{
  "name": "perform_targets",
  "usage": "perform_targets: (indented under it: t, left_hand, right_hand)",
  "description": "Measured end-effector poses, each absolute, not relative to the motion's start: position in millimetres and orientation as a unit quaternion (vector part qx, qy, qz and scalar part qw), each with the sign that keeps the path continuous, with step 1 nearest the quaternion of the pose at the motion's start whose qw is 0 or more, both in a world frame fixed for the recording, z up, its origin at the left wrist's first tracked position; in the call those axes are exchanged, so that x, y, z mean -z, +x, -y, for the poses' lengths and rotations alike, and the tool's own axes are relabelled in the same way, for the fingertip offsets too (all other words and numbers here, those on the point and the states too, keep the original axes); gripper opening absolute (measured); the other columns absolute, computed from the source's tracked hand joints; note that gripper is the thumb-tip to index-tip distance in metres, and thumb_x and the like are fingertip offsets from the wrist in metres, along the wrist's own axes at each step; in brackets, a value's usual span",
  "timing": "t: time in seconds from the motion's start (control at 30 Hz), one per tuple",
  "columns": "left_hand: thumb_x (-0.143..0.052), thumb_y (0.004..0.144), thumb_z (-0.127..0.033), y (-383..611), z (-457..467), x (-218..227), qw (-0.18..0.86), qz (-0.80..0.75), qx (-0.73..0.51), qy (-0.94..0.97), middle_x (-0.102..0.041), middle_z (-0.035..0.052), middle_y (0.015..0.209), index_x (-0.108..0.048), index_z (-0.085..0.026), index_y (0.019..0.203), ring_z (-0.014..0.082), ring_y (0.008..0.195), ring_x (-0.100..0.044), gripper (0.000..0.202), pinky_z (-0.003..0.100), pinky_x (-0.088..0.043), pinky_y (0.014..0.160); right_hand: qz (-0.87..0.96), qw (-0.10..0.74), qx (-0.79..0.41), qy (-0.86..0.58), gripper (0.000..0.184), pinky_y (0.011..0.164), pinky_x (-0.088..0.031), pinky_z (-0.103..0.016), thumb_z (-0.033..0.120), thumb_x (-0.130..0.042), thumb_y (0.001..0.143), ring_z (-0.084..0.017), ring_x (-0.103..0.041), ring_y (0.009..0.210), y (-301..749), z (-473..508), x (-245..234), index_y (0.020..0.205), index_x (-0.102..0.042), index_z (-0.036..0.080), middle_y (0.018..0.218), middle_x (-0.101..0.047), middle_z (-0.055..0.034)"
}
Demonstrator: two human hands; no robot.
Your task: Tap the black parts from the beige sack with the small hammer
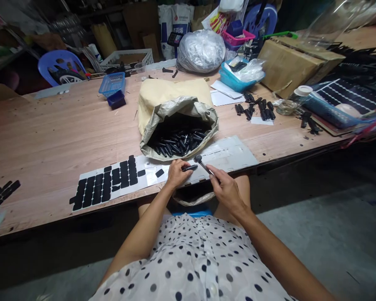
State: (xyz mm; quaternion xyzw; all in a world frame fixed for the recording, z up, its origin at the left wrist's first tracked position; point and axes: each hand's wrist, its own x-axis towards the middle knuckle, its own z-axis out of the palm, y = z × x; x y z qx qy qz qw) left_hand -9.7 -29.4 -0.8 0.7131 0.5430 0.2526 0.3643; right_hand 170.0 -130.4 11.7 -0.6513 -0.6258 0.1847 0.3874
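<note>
My left hand (176, 172) is closed around a small black tube-shaped part (190, 168) at the table's front edge. My right hand (226, 191) pinches a thin metal tool with a round dark head (201, 162), whose head sits just above the part. Both hands hover over a white backing sheet (225, 155) with several black rectangular stickers (106, 184) on its left end. Right behind the hands, an open grey woven sack (178, 115) holds many more of the black parts (178, 142).
A wooden table (50, 138) carries a blue basket (112, 83), a cardboard box (288, 62), a turquoise tray (238, 79), loose black parts (257, 108) and papers. More black stickers (1, 193) lie at the far left. A blue chair (60, 66) stands behind.
</note>
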Motion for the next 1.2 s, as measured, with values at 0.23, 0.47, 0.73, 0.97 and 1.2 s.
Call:
perform_targets:
  t: [0.23,0.47,0.73,0.97,1.2]
  left_hand:
    - [-0.077,0.064,-0.009,-3,29,0,0.376,-0.553,-0.265,0.695,-0.061,0.0012,0.078,-0.066,-0.022,0.065,0.0221,0.086,-0.055,0.017,0.034,-0.044,0.084]
    - [-0.078,0.065,-0.009,1,30,2,0.355,-0.568,-0.253,0.698,-0.063,0.0010,0.078,-0.069,-0.022,0.069,0.0217,0.087,-0.058,0.016,0.034,-0.046,0.085]
    - [-0.078,0.067,-0.014,-1,31,6,0.326,-0.563,-0.247,0.719,-0.067,0.0015,0.084,-0.074,-0.022,0.077,0.0216,0.091,-0.060,0.013,0.035,-0.050,0.087]
    - [-0.076,0.076,-0.022,-6,33,14,0.296,-0.536,-0.257,0.747,-0.067,0.0022,0.086,-0.076,-0.024,0.087,0.0221,0.091,-0.058,0.011,0.036,-0.049,0.086]
    - [-0.056,0.096,-0.029,-11,31,26,0.292,-0.516,-0.257,0.764,-0.064,0.0026,0.085,-0.074,-0.023,0.086,0.0195,0.088,-0.055,0.022,0.035,-0.046,0.086]
  right_hand:
    - [0.671,0.286,-0.133,-0.671,0.046,0.076,-0.053,-0.027,0.021,-0.040,0.098,-0.018,-0.066,0.084,157,132,-12,0.134,-0.066,0.030,0.091,-0.070,-0.0045]
    - [0.683,0.230,-0.083,-0.688,0.044,0.059,-0.044,-0.024,0.022,-0.044,0.097,-0.016,-0.061,0.070,159,136,-14,0.133,-0.068,0.034,0.083,-0.064,-0.0029]
    - [0.666,0.283,-0.106,-0.682,0.045,0.068,-0.049,-0.026,0.023,-0.043,0.097,-0.018,-0.063,0.078,169,134,-5,0.133,-0.068,0.032,0.087,-0.067,-0.0041]
    - [0.573,0.313,-0.002,-0.758,0.042,0.075,-0.048,-0.032,0.028,-0.045,0.095,-0.023,-0.063,0.090,222,96,-11,0.129,-0.069,0.027,0.103,-0.070,-0.0087]
    - [0.493,0.152,0.013,-0.857,0.039,0.070,-0.036,-0.033,0.018,-0.045,0.091,-0.025,-0.053,0.087,273,22,-3,0.117,-0.075,0.018,0.096,-0.063,-0.0147]
